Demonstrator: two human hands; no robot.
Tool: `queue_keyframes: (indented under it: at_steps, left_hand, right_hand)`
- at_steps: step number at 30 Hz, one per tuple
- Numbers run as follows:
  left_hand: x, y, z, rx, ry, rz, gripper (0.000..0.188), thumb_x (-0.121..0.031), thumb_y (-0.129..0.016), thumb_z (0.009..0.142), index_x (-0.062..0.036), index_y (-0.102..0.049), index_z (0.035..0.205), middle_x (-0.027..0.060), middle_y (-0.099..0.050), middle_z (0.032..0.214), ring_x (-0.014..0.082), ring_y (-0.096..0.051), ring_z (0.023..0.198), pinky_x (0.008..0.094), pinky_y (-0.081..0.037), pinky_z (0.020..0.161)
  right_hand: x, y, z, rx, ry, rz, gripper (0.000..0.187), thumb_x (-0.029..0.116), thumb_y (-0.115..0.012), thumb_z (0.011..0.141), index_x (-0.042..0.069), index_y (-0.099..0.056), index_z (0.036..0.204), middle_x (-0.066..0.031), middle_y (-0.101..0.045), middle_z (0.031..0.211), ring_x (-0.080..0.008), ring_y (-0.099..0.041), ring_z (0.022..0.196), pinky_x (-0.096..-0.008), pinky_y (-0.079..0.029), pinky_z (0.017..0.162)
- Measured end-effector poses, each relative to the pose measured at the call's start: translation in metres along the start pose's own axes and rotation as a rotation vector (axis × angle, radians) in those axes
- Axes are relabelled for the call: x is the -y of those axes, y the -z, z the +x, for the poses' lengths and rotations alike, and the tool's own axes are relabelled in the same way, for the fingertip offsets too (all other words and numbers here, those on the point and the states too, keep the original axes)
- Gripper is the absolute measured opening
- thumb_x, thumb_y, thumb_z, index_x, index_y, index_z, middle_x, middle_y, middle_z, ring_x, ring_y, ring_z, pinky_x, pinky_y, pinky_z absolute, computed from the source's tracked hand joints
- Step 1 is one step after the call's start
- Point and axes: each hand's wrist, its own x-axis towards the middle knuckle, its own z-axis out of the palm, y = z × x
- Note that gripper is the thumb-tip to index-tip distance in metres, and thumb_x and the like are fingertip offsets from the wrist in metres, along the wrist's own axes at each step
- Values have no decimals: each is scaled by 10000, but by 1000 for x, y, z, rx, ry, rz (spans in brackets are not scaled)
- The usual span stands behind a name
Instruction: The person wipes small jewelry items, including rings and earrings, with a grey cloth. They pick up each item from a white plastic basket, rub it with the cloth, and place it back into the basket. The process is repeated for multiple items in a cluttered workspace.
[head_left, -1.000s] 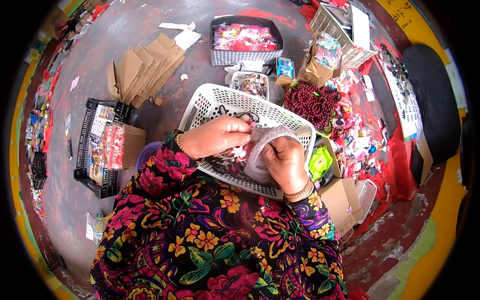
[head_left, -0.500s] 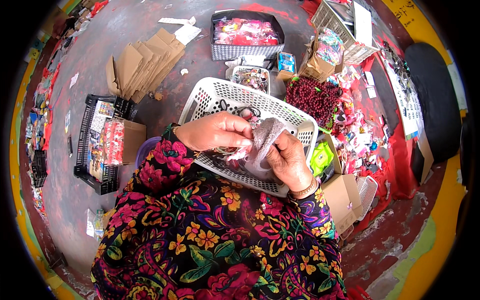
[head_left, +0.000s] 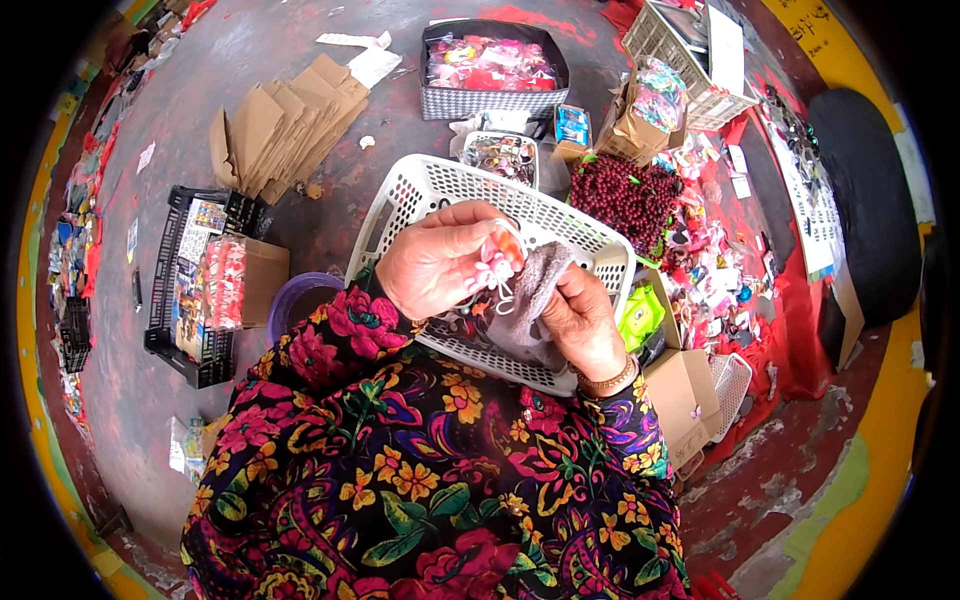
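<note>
Head view: a grey knitted piece (head_left: 533, 298), gripped by the right hand (head_left: 584, 322) over a white basket (head_left: 395, 205); just beside it, the left hand (head_left: 440, 260) pinches a small pink-and-white item (head_left: 492, 273). Handling appears under way; neither is yet set down.

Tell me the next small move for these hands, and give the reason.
Probably ease the left hand slightly away from the grey knitted piece: it pinches a small pink-and-white item whose white strand hangs in front of the knit and might snag, while the right hand grips the knit over the white basket.
</note>
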Motion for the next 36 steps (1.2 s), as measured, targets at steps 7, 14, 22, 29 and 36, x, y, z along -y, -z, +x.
queue_keyframes:
  at_steps: [7,14,22,29,36]
  left_hand:
    - [-2,-16,5,-164,-128,176,223,-166,-479,881,-5,-544,1021,178,-589,964,252,-584,868,321,-465,747]
    - [9,-9,7,-408,-258,224,115,-120,-544,859,-46,-568,945,83,-607,924,148,-570,808,314,-457,764]
    - [27,-17,11,-361,-113,258,115,-153,-566,857,-39,-551,851,21,-562,804,116,-528,731,272,-439,713]
    - [18,-34,6,-343,-82,243,218,-231,-457,916,-40,-559,896,53,-568,870,161,-550,822,316,-448,722]
    - [14,-28,4,-228,-169,741,243,-21,-544,828,-28,-484,1062,39,-526,966,107,-491,966,246,-443,764]
  right_hand:
    - [-2,3,-5,-187,-67,438,351,246,-571,854,8,-515,1106,-26,-590,945,-98,-543,800,-236,-447,703]
    - [9,2,-6,-152,3,140,396,331,-605,815,-9,-565,1013,-60,-596,946,-144,-567,802,-260,-444,731]
    - [-5,-11,4,-261,-5,34,235,133,-609,819,5,-565,1013,-48,-619,899,-116,-581,779,-260,-480,708]
    - [-4,-6,7,-408,-76,757,194,73,-598,807,15,-565,989,-74,-634,891,-153,-618,761,-292,-516,703]
    - [-1,-2,6,-296,-83,868,184,122,-576,831,7,-570,974,-77,-629,895,-149,-611,767,-267,-514,675]
